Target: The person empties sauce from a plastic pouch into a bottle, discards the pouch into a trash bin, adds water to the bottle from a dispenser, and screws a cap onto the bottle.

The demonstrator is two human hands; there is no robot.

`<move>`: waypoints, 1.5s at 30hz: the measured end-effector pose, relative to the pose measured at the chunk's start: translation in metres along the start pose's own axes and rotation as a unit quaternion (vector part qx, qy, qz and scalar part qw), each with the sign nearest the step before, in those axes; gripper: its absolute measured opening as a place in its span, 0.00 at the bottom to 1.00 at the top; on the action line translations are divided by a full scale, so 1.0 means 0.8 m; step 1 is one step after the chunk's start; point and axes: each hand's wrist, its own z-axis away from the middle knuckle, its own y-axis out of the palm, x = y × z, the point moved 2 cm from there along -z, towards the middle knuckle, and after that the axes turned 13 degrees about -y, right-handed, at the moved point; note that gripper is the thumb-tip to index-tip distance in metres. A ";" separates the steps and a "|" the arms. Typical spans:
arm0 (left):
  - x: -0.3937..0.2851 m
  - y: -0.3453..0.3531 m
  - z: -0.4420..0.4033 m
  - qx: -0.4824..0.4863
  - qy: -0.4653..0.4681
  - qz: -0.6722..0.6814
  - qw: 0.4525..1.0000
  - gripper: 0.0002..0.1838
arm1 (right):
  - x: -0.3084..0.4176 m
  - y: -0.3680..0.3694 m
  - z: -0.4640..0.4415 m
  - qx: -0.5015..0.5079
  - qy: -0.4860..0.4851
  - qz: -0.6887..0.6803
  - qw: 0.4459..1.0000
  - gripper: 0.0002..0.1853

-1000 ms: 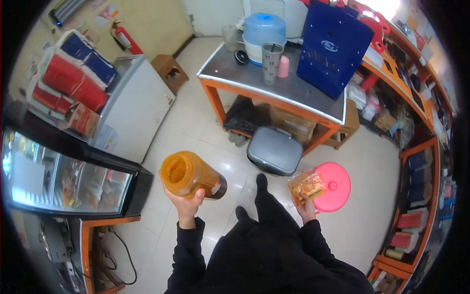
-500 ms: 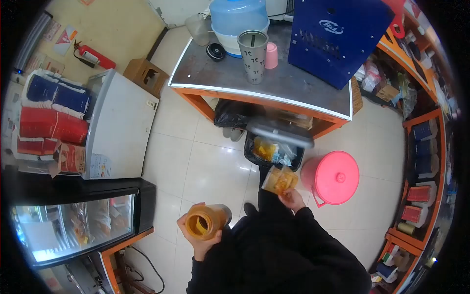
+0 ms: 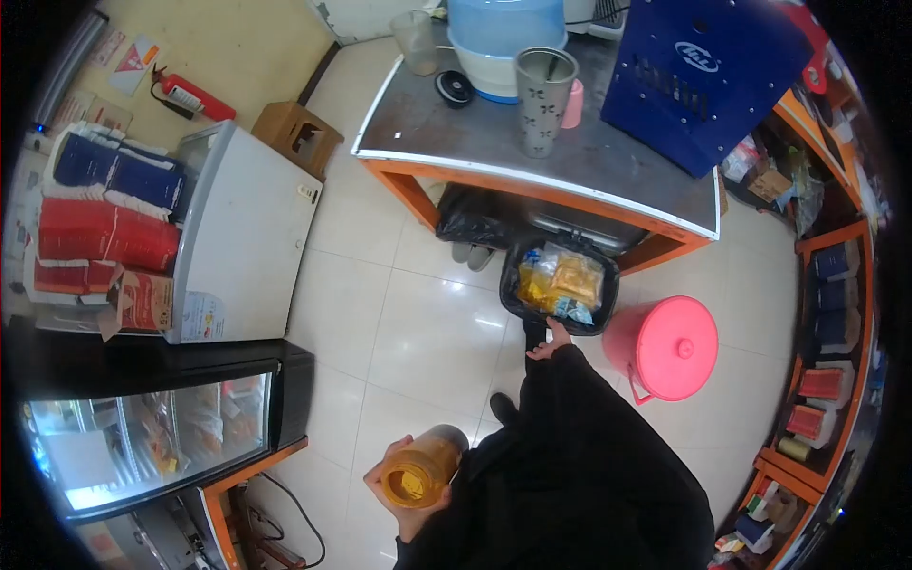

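Observation:
My left hand [image 3: 400, 503] is wrapped round an open, wide-mouthed jar [image 3: 418, 475] with orange residue inside, its mouth facing the camera. Just below the near rim of a black bin [image 3: 511, 302], my right hand [image 3: 552, 342] has its fingers apart and holds nothing. The bin stands open, its grey lid [image 3: 591, 224] raised against the table. A clear packet with orange contents [image 3: 576, 278] lies on top of other rubbish in the bin.
A pink lidded bucket [image 3: 670, 347] stands right of the bin. Behind it is an orange-framed table [image 3: 446, 142] with a patterned cup [image 3: 544, 104] and a blue metal box [image 3: 698, 81]. A white freezer [image 3: 249, 237] and display fridge [image 3: 204, 427] are at left.
The bin lid has swung up fully. The packet has left my right hand and lies in the bin. My left hand has moved slightly down and right with the jar.

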 end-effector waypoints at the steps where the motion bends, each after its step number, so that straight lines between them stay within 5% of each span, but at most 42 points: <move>1: -0.001 -0.013 0.008 -0.006 -0.019 0.010 1.000 0.52 | -0.012 0.001 0.000 0.008 -0.026 0.028 0.999 0.50; 7: 0.035 -0.104 -0.005 -0.023 -0.042 -0.022 0.999 0.50 | -0.075 -0.014 0.029 0.131 -0.107 0.160 0.973 0.43; 10: 0.040 -0.128 -0.061 -0.050 -0.046 -0.047 0.997 0.49 | -0.079 0.001 0.040 0.116 -0.031 0.037 0.992 0.37; 12: 0.047 -0.143 -0.115 -0.063 -0.051 -0.034 0.996 0.49 | -0.069 0.033 0.053 0.123 -0.069 0.051 0.989 0.36; 14: 0.051 -0.153 -0.185 -0.054 -0.025 -0.045 0.997 0.49 | -0.050 0.098 0.103 0.104 -0.240 0.231 0.937 0.30; 16: 0.054 -0.158 -0.262 -0.045 -0.015 -0.044 0.998 0.50 | -0.006 0.173 0.058 0.152 -0.488 0.534 0.674 0.25; 17: 0.051 -0.161 -0.302 -0.038 -0.022 -0.042 0.998 0.48 | -0.004 0.218 0.094 0.083 -0.577 0.596 0.552 0.24; 20: 0.049 -0.174 -0.418 -0.043 0.009 -0.076 0.996 0.49 | 0.045 0.373 0.123 -0.035 -0.698 0.704 0.125 0.26; 21: 0.043 -0.176 -0.452 -0.024 0.006 -0.034 0.999 0.51 | 0.061 0.404 0.105 -0.045 -0.696 0.716 0.039 0.26; 22: 0.040 -0.184 -0.479 -0.007 0.022 -0.047 0.999 0.51 | 0.081 0.427 0.085 -0.069 -0.676 0.733 0.028 0.27; 28: 0.020 -0.254 -0.630 0.032 0.036 -0.112 0.992 0.53 | 0.154 0.429 -0.047 -0.274 -0.516 0.799 0.142 0.30; 32: 0.023 -0.294 -0.731 0.011 -0.035 -0.248 0.968 0.50 | 0.097 0.392 -0.077 -0.393 -0.424 0.791 0.202 0.32; 35: 0.043 -0.297 -0.851 0.075 -0.028 -0.207 0.975 0.50 | 0.024 0.384 -0.081 -0.441 -0.352 0.775 0.285 0.33; 38: 0.015 -0.295 -0.957 0.122 -0.002 -0.198 0.973 0.50 | -0.086 0.422 -0.095 -0.314 -0.183 0.789 0.496 0.37; 39: -0.016 -0.271 -0.999 0.142 0.025 -0.204 0.968 0.50 | -0.132 0.448 -0.085 -0.236 -0.168 0.702 0.651 0.39; 42: -0.053 -0.228 -1.122 0.200 0.105 -0.175 0.958 0.48 | -0.263 0.533 -0.109 -0.046 -0.087 0.711 0.696 0.42; 44: -0.072 -0.198 -1.204 0.221 0.166 -0.144 0.950 0.48 | -0.282 0.600 -0.068 0.024 -0.074 0.567 0.820 0.41; 45: -0.082 -0.180 -1.242 0.224 0.178 -0.136 0.949 0.48 | -0.279 0.637 -0.072 0.011 -0.089 0.554 0.828 0.36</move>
